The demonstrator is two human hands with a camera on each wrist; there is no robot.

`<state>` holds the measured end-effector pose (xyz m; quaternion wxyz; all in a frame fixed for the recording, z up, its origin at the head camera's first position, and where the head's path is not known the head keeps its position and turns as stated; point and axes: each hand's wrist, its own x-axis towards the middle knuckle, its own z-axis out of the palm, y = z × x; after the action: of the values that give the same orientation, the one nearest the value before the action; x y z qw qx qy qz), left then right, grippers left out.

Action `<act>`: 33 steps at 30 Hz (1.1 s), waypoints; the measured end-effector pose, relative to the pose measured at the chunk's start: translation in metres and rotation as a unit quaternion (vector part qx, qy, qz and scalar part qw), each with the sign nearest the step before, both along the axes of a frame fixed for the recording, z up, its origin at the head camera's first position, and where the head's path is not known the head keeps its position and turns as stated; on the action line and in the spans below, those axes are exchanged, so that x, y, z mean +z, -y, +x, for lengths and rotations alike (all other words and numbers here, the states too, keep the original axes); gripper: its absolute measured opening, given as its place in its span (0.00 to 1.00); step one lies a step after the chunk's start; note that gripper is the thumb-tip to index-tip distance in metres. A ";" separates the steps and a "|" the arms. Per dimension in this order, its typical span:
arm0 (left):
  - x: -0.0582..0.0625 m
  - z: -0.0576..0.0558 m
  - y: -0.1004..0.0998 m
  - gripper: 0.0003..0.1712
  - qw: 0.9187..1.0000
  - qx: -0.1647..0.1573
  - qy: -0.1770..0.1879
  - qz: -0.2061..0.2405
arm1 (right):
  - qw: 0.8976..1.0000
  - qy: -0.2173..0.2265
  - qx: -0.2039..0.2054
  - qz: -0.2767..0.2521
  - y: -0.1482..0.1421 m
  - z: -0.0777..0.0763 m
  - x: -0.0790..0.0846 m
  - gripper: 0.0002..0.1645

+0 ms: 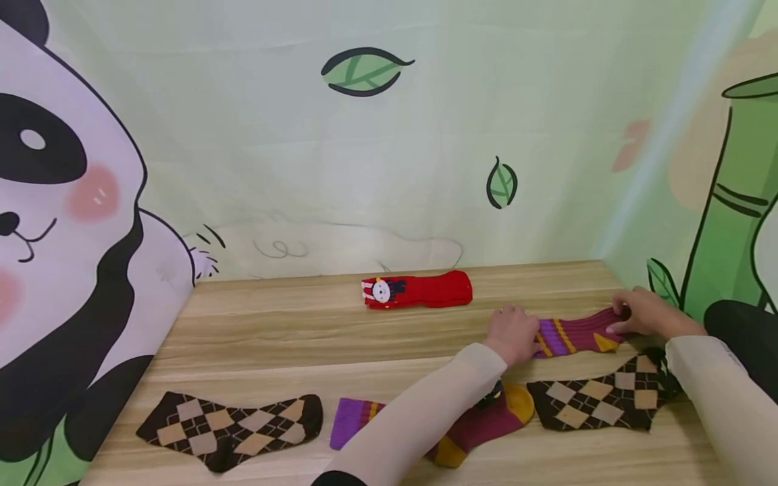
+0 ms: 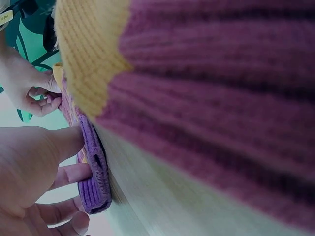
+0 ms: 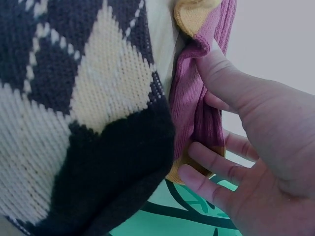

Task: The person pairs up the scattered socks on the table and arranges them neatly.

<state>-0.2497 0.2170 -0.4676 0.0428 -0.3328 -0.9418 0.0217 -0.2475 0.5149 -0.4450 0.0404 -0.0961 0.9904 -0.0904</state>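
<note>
At the back right of the wooden table lies a maroon sock [image 1: 586,331] with purple and mustard stripes. My left hand [image 1: 512,332] pinches its purple cuff [image 2: 93,191] between thumb and fingers. At the other end, my right hand [image 1: 653,314] grips the foot, its thumb on the maroon knit [image 3: 184,103] and fingers by the mustard toe. A matching maroon sock [image 1: 486,425] lies nearer, partly hidden under my left forearm. To its right, close below my right wrist, is a black argyle sock [image 1: 598,401].
Another black argyle sock [image 1: 234,428] lies at the front left of the table [image 1: 273,337]. A red sock [image 1: 434,290] with a white animal face rests near the back edge. A printed panda backdrop [image 1: 261,155] rises behind and beside the table.
</note>
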 end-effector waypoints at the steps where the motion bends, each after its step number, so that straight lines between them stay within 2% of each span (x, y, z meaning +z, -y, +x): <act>1: 0.000 0.000 0.000 0.18 1.000 0.000 -0.001 -0.002 | 1.000 0.000 0.000 0.004 0.000 0.000 0.000 0.24; 5: 0.000 -0.002 0.002 0.17 1.000 -0.003 -0.008 -0.004 | 1.000 -0.007 0.009 0.016 0.002 -0.002 -0.001 0.23; 8: 0.000 -0.003 0.003 0.12 1.000 -0.008 -0.014 -0.003 | 0.999 -0.015 0.019 0.025 0.003 -0.004 0.001 0.20; 11: 0.001 -0.005 0.005 0.07 1.000 -0.013 -0.024 -0.004 | 0.999 -0.021 0.026 0.031 0.003 -0.005 0.006 0.13; 14: 0.005 -0.006 0.008 0.07 0.999 -0.020 -0.037 -0.008 | 0.999 -0.022 0.023 0.034 0.006 -0.004 0.016 0.05; 21: 0.018 -0.006 0.019 0.08 0.998 -0.042 -0.052 0.005 | 0.998 -0.046 0.015 0.043 0.014 0.002 0.033 0.10; 25: 0.023 -0.006 0.024 0.08 0.997 -0.057 -0.050 0.017 | 0.997 -0.061 0.013 0.049 0.018 0.005 0.040 0.08; 33: 0.037 -0.003 0.039 0.08 0.996 -0.065 -0.018 0.060 | 0.993 -0.105 0.028 0.049 0.025 0.013 0.049 0.05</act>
<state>-0.2530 0.1785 -0.4305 0.0804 -0.3899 -0.9168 -0.0314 -0.2343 0.4900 -0.3965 -0.0564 -0.1308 0.9894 -0.0298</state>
